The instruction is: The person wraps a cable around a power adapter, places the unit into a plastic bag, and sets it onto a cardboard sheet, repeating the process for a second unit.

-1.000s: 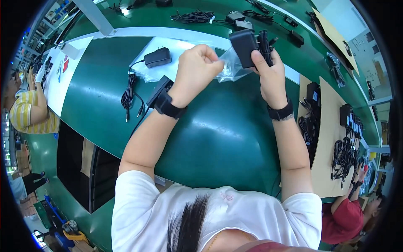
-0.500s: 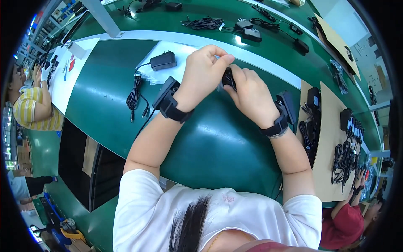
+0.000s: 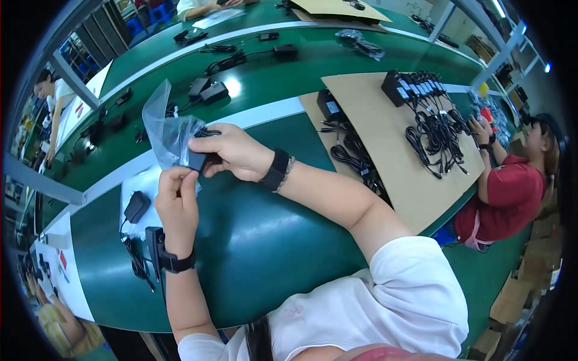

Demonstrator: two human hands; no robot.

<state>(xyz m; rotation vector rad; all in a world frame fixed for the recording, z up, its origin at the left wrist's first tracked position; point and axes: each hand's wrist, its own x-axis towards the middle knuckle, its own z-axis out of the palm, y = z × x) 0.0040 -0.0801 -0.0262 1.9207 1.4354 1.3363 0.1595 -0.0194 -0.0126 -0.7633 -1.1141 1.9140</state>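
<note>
My right hand (image 3: 238, 150) is wrapped round a black power adapter (image 3: 196, 160) with its coiled cable (image 3: 209, 133). A clear plastic bag (image 3: 162, 135) surrounds the adapter at least in part, its loose end standing up to the far left. Just below, my left hand (image 3: 178, 201) is closed, thumb and finger pinching the lower edge of the bag by the adapter's corner. Left of that hand, another black adapter (image 3: 138, 206) rests on a pile of flat clear bags (image 3: 127, 188), its bundled cable (image 3: 138, 262) trailing on the green table.
To the right, a cardboard sheet (image 3: 385, 162) carries a row of black adapters (image 3: 412, 87) with bundled cables (image 3: 436, 141). More adapters (image 3: 215, 92) lie beyond the pale divider (image 3: 265, 114). A co-worker in red (image 3: 512, 195) sits at the right. A metal post (image 3: 45, 183) stands at the left.
The view has swung to the right. My hands were close together over a small black bundle; now the adapter and the clear bag round it show, with the bag's loose end raised.
</note>
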